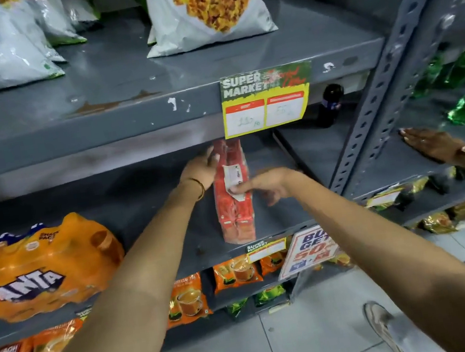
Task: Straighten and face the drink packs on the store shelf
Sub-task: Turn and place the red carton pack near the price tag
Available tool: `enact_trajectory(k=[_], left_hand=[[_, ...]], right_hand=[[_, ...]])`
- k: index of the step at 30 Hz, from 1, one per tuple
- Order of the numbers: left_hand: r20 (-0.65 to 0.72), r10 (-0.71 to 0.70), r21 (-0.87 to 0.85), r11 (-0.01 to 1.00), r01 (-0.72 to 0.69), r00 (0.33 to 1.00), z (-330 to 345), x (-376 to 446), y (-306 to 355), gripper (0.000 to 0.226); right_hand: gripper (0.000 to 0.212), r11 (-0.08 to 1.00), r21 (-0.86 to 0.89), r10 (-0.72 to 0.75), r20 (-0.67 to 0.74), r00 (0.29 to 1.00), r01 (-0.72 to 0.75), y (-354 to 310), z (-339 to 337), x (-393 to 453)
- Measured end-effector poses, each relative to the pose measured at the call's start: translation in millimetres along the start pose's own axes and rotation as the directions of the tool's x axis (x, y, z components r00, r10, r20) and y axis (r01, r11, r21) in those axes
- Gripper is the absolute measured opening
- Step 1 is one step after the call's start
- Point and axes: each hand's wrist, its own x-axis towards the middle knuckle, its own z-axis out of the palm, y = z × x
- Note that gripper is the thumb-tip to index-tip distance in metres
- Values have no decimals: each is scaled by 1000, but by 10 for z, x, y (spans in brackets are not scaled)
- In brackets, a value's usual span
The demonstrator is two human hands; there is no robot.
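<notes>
Standing straight ahead of me on the middle shelf [143, 196], the red drink pack [232, 194] rests near the shelf's front edge, toward its right end, its long axis running from the front edge back toward the rear. Both hands reach it about equally. My left hand [201, 168] lies open against the pack's left side near its far end, fingers extended, gripping nothing. My right hand [263, 186] is loosely curled, its fingertips [235, 190] touching the white label [233, 180] on the pack's near right side. Far off by the shelf's left end sits the orange Fanta multipack [38, 267]. Another person's hand [430, 144] rests flat on the neighbouring shelf.
</notes>
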Motion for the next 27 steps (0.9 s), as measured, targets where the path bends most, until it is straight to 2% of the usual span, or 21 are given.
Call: enact_trajectory(k=[2, 5, 8, 13, 16, 18, 20, 24, 27], left_hand=[[122, 93, 173, 978, -113, 988, 26, 191, 148, 50], [280, 90, 439, 873, -211, 956, 142, 353, 210, 51], [289, 67, 487, 849, -207, 955, 155, 369, 112, 51], [204, 56, 577, 800, -167, 977, 56, 274, 29, 50], [105, 33, 586, 805, -88, 994, -27, 189, -132, 51], [54, 32, 622, 780, -59, 998, -96, 97, -272, 52], [8, 73, 664, 746, -60, 997, -108, -23, -402, 50], [-199, 175, 530, 847, -44, 964, -9, -329, -586, 42], [-259, 163, 475, 880, -21, 952, 85, -561, -612, 44]], right_hand=[[92, 998, -60, 19, 16, 1000, -18, 92, 36, -82], [94, 992, -123, 16, -25, 1000, -19, 218, 93, -187], [95, 992, -123, 8, -40, 999, -13, 283, 108, -195], [93, 986, -165, -10, -41, 999, 4, 189, -49, -166], [75, 972, -234, 8, -41, 999, -18, 108, -239, -143], [71, 952, -304, 12, -79, 997, -35, 59, -361, -121], [67, 956, -291, 5, -132, 991, -44, 33, -451, -79], [53, 987, -150, -101, -282, 954, 60, 34, -479, 33], [45, 983, -137, -169, -413, 895, 122, 27, -441, 159]])
